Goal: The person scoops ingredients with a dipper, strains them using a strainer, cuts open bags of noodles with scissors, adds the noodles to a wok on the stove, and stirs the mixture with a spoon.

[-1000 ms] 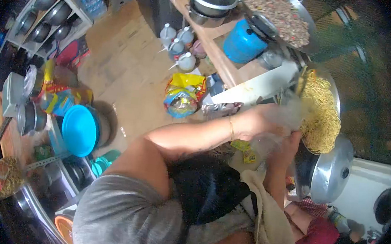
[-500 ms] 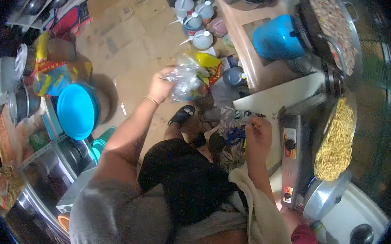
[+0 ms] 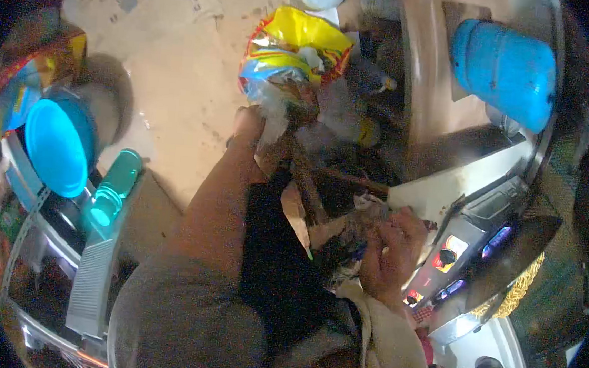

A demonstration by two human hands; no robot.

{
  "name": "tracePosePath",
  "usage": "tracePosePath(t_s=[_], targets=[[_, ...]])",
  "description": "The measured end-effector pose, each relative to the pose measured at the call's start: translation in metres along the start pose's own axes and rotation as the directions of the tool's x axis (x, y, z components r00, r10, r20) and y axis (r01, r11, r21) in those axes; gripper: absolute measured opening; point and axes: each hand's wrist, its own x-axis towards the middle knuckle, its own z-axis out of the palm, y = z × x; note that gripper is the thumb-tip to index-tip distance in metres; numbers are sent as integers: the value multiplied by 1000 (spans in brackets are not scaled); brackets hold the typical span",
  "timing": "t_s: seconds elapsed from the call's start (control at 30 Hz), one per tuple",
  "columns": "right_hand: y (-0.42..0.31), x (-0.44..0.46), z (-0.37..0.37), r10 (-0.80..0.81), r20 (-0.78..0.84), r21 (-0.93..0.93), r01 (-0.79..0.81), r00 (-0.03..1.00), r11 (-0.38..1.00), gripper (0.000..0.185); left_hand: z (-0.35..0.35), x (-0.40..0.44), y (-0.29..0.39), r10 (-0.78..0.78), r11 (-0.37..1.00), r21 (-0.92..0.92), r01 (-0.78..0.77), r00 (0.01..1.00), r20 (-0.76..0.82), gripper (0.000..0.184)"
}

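My left hand (image 3: 247, 123) reaches forward, closed on a crumpled clear plastic bag (image 3: 272, 110). That plastic lies against the near side of a yellow, red and blue printed bag (image 3: 303, 29), whose mouth gapes on the floor. My right hand (image 3: 393, 250) is near the stove's left side, above dark clutter on the floor. Its fingers are curled; motion blur hides what they hold, if anything. A crumpled greyish piece (image 3: 370, 205) shows beside its fingertips.
At right stand a stove (image 3: 448, 255) with knobs, a pan of yellow noodles (image 3: 521, 288) and a blue bucket-like container (image 3: 504, 72). At left are a turquoise basin (image 3: 55, 148) and a green bottle-shaped container (image 3: 118, 184). Cardboard (image 3: 172, 70) covers the floor.
My view has shifted closer to the floor. My left hand has brought the clear plastic down to the printed bag. The right hand stays near the stove, its fingers still curled.
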Motion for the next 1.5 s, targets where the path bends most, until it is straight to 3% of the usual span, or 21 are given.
tracePosePath(t_s=[0.1, 0.17, 0.2, 0.23, 0.3, 0.4, 0.5, 0.57, 0.67, 0.7, 0.73, 0.8, 0.87, 0.97, 1.0, 1.07, 1.17, 1.27, 1.37, 1.47, 1.5], targets=[[3, 8, 4, -107, 41, -89, 110, 993, 990, 21, 65, 33, 10, -140, 990, -22, 139, 989, -51, 28], [8, 5, 16, -76, 9, -58, 76, 997, 995, 21, 68, 57, 16, -122, 988, 114, 100, 971, 207, 31], [8, 2, 22, -40, -18, -23, 40, 999, 999, 21, 75, 69, 23, -310, 937, -163, 310, 950, 28, 32], [12, 1, 20, -12, 23, -33, 13, 1000, 999, 22, 84, 81, 31, -526, 779, -449, 438, 846, -87, 33], [20, -2, 15, 43, 107, -60, -37, 993, 998, 22, 95, 110, 43, -424, 233, -949, 211, 901, 97, 33], [44, -38, 8, 246, 176, -14, -247, 953, 969, 27, 20, 120, 92, -331, -570, -818, 77, 890, 314, 32], [43, -32, 11, 262, 113, 77, -271, 958, 959, 34, -24, 123, 122, -274, -770, -638, -5, 906, 324, 32], [30, -1, 25, 66, 7, 94, -67, 998, 993, 28, -13, 139, 119, -199, -805, -590, 63, 908, 369, 33], [39, -20, 35, 40, -138, 215, -10, 990, 976, 25, -74, 116, 137, -677, -125, -949, 288, 675, 294, 35], [38, -22, 35, 54, -162, 246, -12, 985, 969, 25, -75, 114, 135, -666, 137, -909, 394, 716, 210, 36], [31, -16, 31, 54, -154, 236, -16, 987, 972, 24, -74, 114, 133, -631, 392, -796, 462, 764, 133, 36], [20, -7, 17, 45, -107, 226, -20, 993, 974, 24, -91, 86, 138, -425, 740, -654, 161, 865, -267, 34], [16, -5, -2, 28, -21, 219, -23, 999, 976, 23, -113, 47, 140, -45, 968, -246, -52, 927, -373, 33], [18, -23, -15, 55, -57, 341, -33, 997, 939, 22, -139, 19, 151, 349, 932, 162, -326, 925, -148, 31], [19, -26, -19, 36, -47, 308, -20, 998, 951, 22, -146, 19, 160, 341, 911, 167, -376, 918, 202, 31], [19, -34, -27, 10, -20, 235, -5, 1000, 972, 22, -146, 20, 176, 344, 848, 175, -500, 772, 535, 31], [-1, -29, -30, 14, -148, 274, 28, 989, 961, 23, -94, 24, 188, 477, 781, 155, -605, 738, 477, 31], [-15, -41, -44, 269, -8, 324, -252, 963, 912, 22, -33, 32, 197, 507, 860, -63, -506, 835, 211, 32], [-12, -41, -62, 6, -156, 235, 31, 988, 972, 20, -54, 24, 217, 534, 826, -269, -496, 841, 88, 34], [-19, -41, -97, 10, -205, 239, 40, 979, 970, 24, -124, -7, 193, 592, 766, -428, -481, 787, 175, 33], [-17, -49, -109, 27, -220, 232, 25, 975, 972, 24, -165, -33, 194, 596, 794, -224, -566, 798, 96, 34]])
